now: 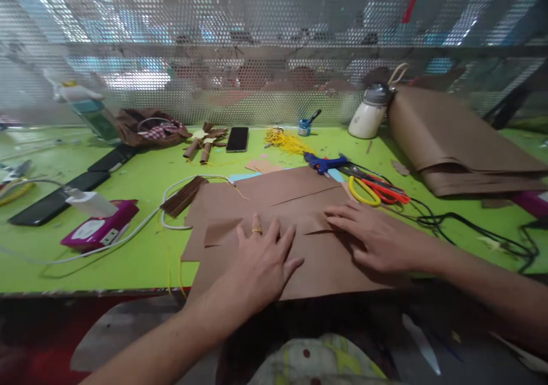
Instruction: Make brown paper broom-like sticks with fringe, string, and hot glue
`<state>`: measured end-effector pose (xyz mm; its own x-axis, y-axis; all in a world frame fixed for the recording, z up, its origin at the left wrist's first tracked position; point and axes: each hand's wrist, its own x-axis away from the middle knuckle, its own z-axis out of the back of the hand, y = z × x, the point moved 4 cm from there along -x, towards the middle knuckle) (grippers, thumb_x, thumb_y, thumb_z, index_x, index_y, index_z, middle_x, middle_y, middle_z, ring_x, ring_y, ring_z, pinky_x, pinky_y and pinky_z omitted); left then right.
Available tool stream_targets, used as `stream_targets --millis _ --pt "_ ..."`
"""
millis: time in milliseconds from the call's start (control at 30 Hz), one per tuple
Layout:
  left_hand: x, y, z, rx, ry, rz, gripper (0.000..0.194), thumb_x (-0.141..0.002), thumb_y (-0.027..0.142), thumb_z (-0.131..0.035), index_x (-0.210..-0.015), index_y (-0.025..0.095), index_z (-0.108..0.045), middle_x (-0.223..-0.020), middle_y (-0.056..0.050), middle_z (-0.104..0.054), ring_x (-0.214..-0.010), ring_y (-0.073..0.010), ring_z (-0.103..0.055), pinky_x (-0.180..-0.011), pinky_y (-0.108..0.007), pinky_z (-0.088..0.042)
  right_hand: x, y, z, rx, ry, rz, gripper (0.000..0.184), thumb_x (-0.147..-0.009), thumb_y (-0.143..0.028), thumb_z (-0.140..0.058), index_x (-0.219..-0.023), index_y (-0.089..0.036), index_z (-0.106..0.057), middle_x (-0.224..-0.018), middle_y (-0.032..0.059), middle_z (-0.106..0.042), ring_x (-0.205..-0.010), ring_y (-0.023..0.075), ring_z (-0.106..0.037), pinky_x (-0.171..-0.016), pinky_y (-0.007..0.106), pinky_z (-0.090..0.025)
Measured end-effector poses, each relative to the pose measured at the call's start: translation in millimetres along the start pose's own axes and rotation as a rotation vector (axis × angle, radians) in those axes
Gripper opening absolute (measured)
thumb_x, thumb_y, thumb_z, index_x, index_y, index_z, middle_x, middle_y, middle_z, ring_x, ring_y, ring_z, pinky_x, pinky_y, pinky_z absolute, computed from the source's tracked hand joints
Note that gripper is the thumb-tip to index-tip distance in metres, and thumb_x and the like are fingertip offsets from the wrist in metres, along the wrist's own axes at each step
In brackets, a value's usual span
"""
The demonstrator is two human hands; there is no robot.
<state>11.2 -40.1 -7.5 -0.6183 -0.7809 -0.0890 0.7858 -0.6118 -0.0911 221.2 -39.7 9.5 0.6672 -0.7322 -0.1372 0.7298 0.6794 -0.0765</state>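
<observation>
Sheets of brown kraft paper (308, 279) lie stacked at the table's front edge. Across the top sheet runs a narrow brown paper strip (221, 232). My left hand (261, 259) lies on the strip and the sheet with its fingers spread, a ring on one finger. At the strip's other end my right hand (379, 237) is closed, its fingertips on the slightly raised paper. My right thumb is partly hidden beneath the fingers. Behind the sheets rest a blue glue gun (323, 163) and scissors with yellow handles (363, 192).
Rolled brown paper pieces (205, 145), a black phone (237, 139) and yellow string (286, 140) lie farther back. A white bottle (367, 113) stands beside folded brown paper (466, 139). A magenta power socket (100, 225) with a white cable is on the left; black cables (479, 233) lie right.
</observation>
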Motion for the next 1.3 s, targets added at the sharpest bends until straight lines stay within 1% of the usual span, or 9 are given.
stream_targets --millis 133,267,433,567,633,733,800,1000,1300 --pt "-0.7 -0.6 -4.0 -0.032 0.000 -0.016 0.053 -0.093 0.050 -0.032 -0.138 0.025 -0.040 -0.143 -0.015 -0.039 -0.124 -0.0457 -0.035 -0.087 -0.063 -0.037 -29.3 -31.1 -1.6 -0.111 0.029 -0.025 0.058 -0.086 -0.046 -0.054 -0.131 -0.010 -0.049 -0.134 0.0177 -0.052 -0.121 0.0292 -0.047 -0.100 0.048 -0.040" --pt "-1.1 -0.3 -5.4 -0.047 -0.023 -0.013 0.050 -0.093 0.040 -0.035 -0.139 0.022 -0.039 -0.146 -0.014 -0.036 -0.126 -0.0467 -0.035 -0.086 -0.065 -0.037 -51.4 -49.3 -19.4 -0.148 0.040 0.007 0.060 -0.092 -0.050 -0.043 -0.133 -0.006 -0.046 -0.135 0.0196 -0.051 -0.126 0.0295 -0.043 -0.105 0.048 -0.033" --pt "-2.2 0.5 -4.7 -0.047 -0.032 0.001 0.050 -0.089 0.033 -0.040 -0.137 0.018 -0.040 -0.141 -0.016 -0.042 -0.125 -0.0461 -0.036 -0.086 -0.064 -0.038 -51.5 -53.3 -28.8 -0.199 0.083 -0.054 0.064 -0.093 -0.051 -0.040 -0.138 -0.006 -0.039 -0.141 0.0201 -0.045 -0.132 0.0296 -0.036 -0.109 0.050 -0.028" --pt "-1.9 -0.8 -4.4 -0.053 0.029 0.044 0.050 -0.092 0.035 -0.037 -0.138 0.016 -0.039 -0.136 -0.018 -0.046 -0.124 -0.0405 -0.038 -0.091 -0.060 -0.037 -43.4 -43.0 -18.9 -0.176 0.104 -0.064 0.057 -0.091 -0.045 -0.047 -0.134 -0.008 -0.045 -0.138 0.0186 -0.048 -0.131 0.0291 -0.037 -0.108 0.048 -0.031" --pt "-1.1 -1.0 -4.1 -0.054 0.056 0.056 0.050 -0.094 0.038 -0.034 -0.138 0.017 -0.039 -0.139 -0.017 -0.044 -0.125 -0.0386 -0.038 -0.092 -0.059 -0.036 -36.5 -31.1 -14.7 -0.119 0.122 -0.078 0.049 -0.090 -0.037 -0.051 -0.132 -0.010 -0.048 -0.136 0.0172 -0.050 -0.130 0.0293 -0.039 -0.106 0.049 -0.033" --pt "-0.2 0.0 -4.2 -0.055 0.047 0.049 0.050 -0.094 0.041 -0.032 -0.139 0.019 -0.039 -0.144 -0.015 -0.040 -0.126 -0.0402 -0.036 -0.092 -0.060 -0.036 -25.6 -14.6 -16.9 0.008 0.140 -0.123 0.039 -0.089 -0.015 -0.045 -0.127 -0.009 -0.052 -0.130 0.0182 -0.056 -0.122 0.0290 -0.047 -0.098 0.049 -0.041" --pt "0.1 0.6 -4.6 -0.049 0.032 0.040 0.051 -0.095 0.041 -0.031 -0.141 0.021 -0.037 -0.145 -0.013 -0.040 -0.126 -0.0424 -0.035 -0.091 -0.061 -0.036 -21.1 -11.1 -22.3 0.106 0.140 -0.131 0.040 -0.087 -0.006 -0.040 -0.125 -0.007 -0.055 -0.128 0.0190 -0.058 -0.117 0.0297 -0.051 -0.094 0.049 -0.044" --pt "-0.1 -0.1 -6.5 -0.057 0.016 0.020 0.051 -0.095 0.043 -0.028 -0.141 0.025 -0.038 -0.146 -0.012 -0.039 -0.127 -0.0473 -0.032 -0.087 -0.068 -0.035 -18.1 -17.2 -29.7 0.194 0.184 -0.080 0.044 -0.085 -0.002 -0.037 -0.126 -0.006 -0.055 -0.129 0.0183 -0.058 -0.119 0.0291 -0.051 -0.093 0.047 -0.046" --pt "-4.3 4.9 2.3 -0.057 -0.004 -0.029 0.046 -0.095 0.037 -0.027 -0.134 0.020 -0.047 -0.145 -0.013 -0.040 -0.127 -0.0438 -0.035 -0.088 -0.066 -0.037 -15.9 -11.7 -32.8 0.147 0.191 -0.049 0.049 -0.083 0.002 -0.035 -0.128 -0.005 -0.054 -0.133 0.0187 -0.054 -0.124 0.0285 -0.047 -0.097 0.048 -0.046"
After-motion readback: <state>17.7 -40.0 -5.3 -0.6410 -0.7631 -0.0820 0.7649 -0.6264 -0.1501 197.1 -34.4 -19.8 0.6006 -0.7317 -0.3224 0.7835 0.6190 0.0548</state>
